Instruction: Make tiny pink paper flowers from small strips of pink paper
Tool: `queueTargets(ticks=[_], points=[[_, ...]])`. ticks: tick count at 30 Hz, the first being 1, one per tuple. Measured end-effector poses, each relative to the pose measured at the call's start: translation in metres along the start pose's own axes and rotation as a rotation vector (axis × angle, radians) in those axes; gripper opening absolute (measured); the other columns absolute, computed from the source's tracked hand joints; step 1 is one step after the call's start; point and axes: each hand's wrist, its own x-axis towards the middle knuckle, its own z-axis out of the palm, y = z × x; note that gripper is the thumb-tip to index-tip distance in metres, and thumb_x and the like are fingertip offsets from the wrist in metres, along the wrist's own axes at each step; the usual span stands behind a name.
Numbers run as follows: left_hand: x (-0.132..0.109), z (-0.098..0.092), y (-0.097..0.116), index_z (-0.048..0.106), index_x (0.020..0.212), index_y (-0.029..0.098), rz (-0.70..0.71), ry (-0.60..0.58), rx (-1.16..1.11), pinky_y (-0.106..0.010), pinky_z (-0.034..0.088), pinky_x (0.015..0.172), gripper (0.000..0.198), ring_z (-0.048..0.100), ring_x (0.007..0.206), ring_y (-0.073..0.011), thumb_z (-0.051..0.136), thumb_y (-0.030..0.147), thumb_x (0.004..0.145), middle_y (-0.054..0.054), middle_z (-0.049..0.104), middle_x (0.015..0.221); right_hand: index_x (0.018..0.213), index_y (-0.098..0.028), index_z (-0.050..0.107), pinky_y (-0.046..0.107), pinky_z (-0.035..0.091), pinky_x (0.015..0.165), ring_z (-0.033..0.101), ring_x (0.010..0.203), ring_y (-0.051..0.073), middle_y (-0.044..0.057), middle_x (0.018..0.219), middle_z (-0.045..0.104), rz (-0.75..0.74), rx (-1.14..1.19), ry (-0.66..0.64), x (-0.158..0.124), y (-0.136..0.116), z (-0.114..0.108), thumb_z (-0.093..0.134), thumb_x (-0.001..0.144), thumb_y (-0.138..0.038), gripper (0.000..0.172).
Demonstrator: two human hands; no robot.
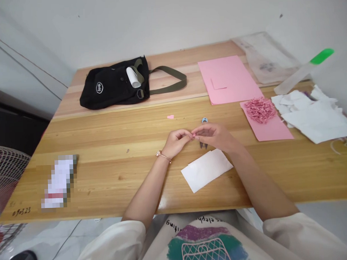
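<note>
Both my hands meet over the middle of the wooden table (106,147). My left hand (176,141) and my right hand (215,136) pinch a tiny pink paper piece (194,135) between their fingertips. Under my right hand lie small scissors (204,123), mostly hidden, with a blue-ringed handle showing. A white paper sheet (206,169) lies just in front of my wrists. A thin bracelet circles my left wrist.
A black bag (115,86) with an olive strap sits at the back left. Pink paper sheets (228,78) lie at the back right, with a heap of pink shreds (260,109) on a pink sheet. White scraps (315,113) are piled far right. A fan grille (6,170) stands left.
</note>
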Motion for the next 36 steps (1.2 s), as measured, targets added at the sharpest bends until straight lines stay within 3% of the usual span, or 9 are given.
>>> queueTargets(ticks=[10, 14, 23, 28, 31, 36], points=[[-0.001, 0.001, -0.001, 0.063, 0.063, 0.013, 0.007, 0.015, -0.064, -0.024, 0.042, 0.067, 0.017, 0.055, 0.064, -0.0115, 0.060, 0.028, 0.068, -0.002, 0.063, 0.064, 0.083, -0.017, 0.064, 0.029, 0.051, 0.062, 0.062, 0.075, 0.016, 0.004, 0.080, 0.066, 0.002, 0.070, 0.017, 0.001, 0.003, 0.001, 0.063, 0.067, -0.028, 0.019], [0.000, 0.001, -0.001, 0.063, 0.063, 0.013, 0.000, 0.028, -0.083, -0.023, 0.042, 0.064, 0.021, 0.053, 0.061, -0.0105, 0.059, 0.033, 0.069, -0.002, 0.062, 0.062, 0.081, -0.018, 0.064, 0.030, 0.050, 0.069, 0.062, 0.077, 0.016, 0.004, 0.080, 0.067, -0.031, 0.108, 0.019, 0.003, 0.006, 0.000, 0.063, 0.068, -0.025, 0.015], [-0.002, -0.004, 0.001, 0.063, 0.064, 0.012, -0.026, 0.059, -0.051, -0.023, 0.041, 0.064, 0.025, 0.052, 0.061, -0.0103, 0.056, 0.035, 0.072, -0.003, 0.061, 0.064, 0.078, -0.017, 0.064, 0.030, 0.050, 0.069, 0.063, 0.074, 0.015, 0.002, 0.077, 0.067, -0.034, 0.202, 0.158, 0.001, 0.002, -0.012, 0.068, 0.063, -0.026, 0.018], [-0.002, -0.005, 0.001, 0.063, 0.062, 0.013, -0.043, 0.083, -0.025, -0.023, 0.041, 0.063, 0.024, 0.051, 0.060, -0.0109, 0.057, 0.034, 0.071, -0.003, 0.060, 0.063, 0.074, -0.018, 0.065, 0.032, 0.049, 0.076, 0.062, 0.075, 0.016, 0.002, 0.076, 0.067, -0.097, 0.118, 0.456, -0.006, -0.008, -0.054, 0.071, 0.059, -0.026, 0.019], [-0.002, -0.006, 0.001, 0.063, 0.062, 0.014, -0.050, 0.087, -0.019, -0.023, 0.041, 0.064, 0.023, 0.052, 0.061, -0.0116, 0.058, 0.034, 0.070, -0.003, 0.061, 0.064, 0.074, -0.018, 0.065, 0.034, 0.049, 0.077, 0.062, 0.078, 0.017, 0.003, 0.078, 0.067, -0.144, 0.040, 0.580, -0.021, -0.008, -0.092, 0.071, 0.059, -0.027, 0.019], [-0.002, -0.006, 0.001, 0.063, 0.062, 0.014, -0.064, 0.111, 0.006, -0.024, 0.041, 0.066, 0.023, 0.052, 0.062, -0.0122, 0.057, 0.034, 0.071, -0.003, 0.061, 0.064, 0.074, -0.017, 0.066, 0.035, 0.050, 0.071, 0.062, 0.072, 0.018, 0.005, 0.078, 0.067, -0.089, -0.126, 0.726, -0.048, 0.000, -0.148, 0.072, 0.056, -0.026, 0.021]])
